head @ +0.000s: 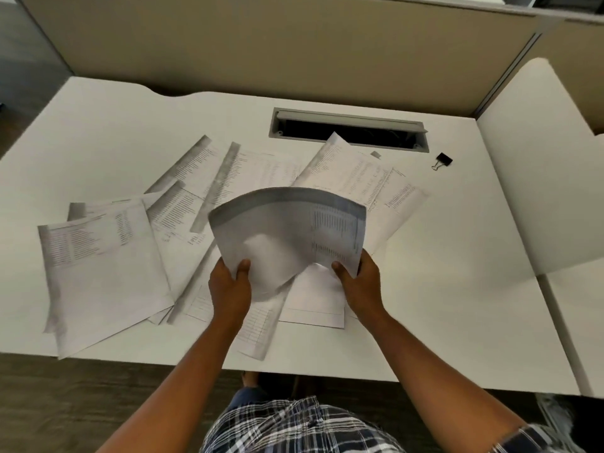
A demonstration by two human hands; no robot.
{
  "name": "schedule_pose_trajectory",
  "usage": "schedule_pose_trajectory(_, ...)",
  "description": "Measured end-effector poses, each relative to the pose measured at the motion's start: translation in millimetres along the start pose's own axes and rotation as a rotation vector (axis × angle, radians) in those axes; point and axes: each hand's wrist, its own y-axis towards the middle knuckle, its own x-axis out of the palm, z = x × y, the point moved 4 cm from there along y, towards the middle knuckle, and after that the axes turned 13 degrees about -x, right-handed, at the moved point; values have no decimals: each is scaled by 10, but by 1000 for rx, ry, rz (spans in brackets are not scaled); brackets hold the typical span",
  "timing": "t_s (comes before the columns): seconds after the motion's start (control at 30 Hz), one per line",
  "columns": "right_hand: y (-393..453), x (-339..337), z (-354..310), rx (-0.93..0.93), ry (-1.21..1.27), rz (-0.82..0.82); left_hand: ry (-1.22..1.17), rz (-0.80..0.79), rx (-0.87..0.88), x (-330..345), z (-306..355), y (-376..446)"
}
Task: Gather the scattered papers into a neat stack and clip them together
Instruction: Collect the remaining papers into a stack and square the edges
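Both hands hold a small bundle of printed sheets (287,230) lifted above the white desk (441,305), its top curling away from me. My left hand (230,289) grips the bundle's lower left corner with the thumb on top. My right hand (361,286) pinches its lower right edge. Several more printed papers lie scattered flat on the desk: a group at the left (101,273), some at the middle back (228,171), some at the right back (369,178) and some under my hands (313,305). A black binder clip (442,160) lies at the right back, apart from the papers.
A grey cable slot (348,130) with a dark opening is set into the desk behind the papers; one sheet's corner overlaps it. Beige partition walls (261,50) close off the back. A second white desk surface (539,165) adjoins on the right. The desk's front edge is close to my body.
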Motion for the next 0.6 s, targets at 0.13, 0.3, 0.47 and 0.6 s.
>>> schedule_pose_trajectory(0.13, 32, -129, 23, 185, 347, 271, -274, -64, -128, 19, -62, -62)
schedule_pose_trajectory(0.3, -69, 170, -110, 703, 737, 26, -456, -199, -331, 178, -236, -297)
schedule_pose_trajectory(0.47, 24, 208, -68, 666, 722, 148, -507, -199, -493, 244, -495, -477)
schedule_pose_trajectory(0.6, -18, 255, -22, 613, 753, 90, -511, -169, -590, 241, -655, -466)
